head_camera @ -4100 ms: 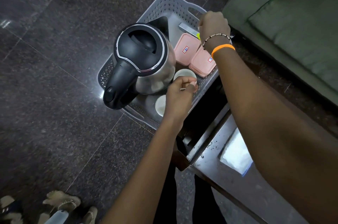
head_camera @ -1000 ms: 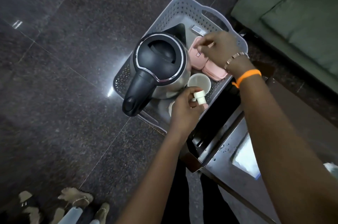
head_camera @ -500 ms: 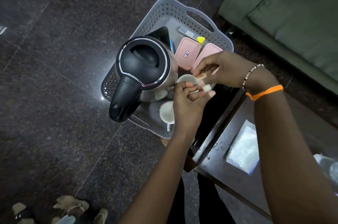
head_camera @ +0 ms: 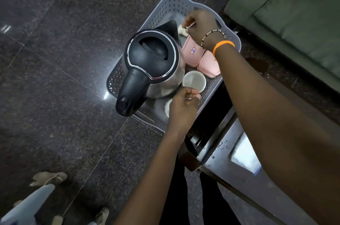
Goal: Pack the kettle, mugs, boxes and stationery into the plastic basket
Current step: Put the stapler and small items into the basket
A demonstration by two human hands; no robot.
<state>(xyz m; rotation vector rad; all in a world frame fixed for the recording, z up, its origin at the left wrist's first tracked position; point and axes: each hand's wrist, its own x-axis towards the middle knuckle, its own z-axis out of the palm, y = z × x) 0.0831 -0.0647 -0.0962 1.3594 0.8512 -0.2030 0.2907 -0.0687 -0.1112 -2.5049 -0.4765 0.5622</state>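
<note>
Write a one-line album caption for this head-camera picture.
Two hands, left hand and right hand, reach into a grey basket holding a kettle, mug and pink boxes.

Right hand has left the left hand, where the two met half a second ago, and reached to the basket's far end; a small white item now lies just beside its fingertips. Left hand has dropped slightly, fingers curled.
</note>
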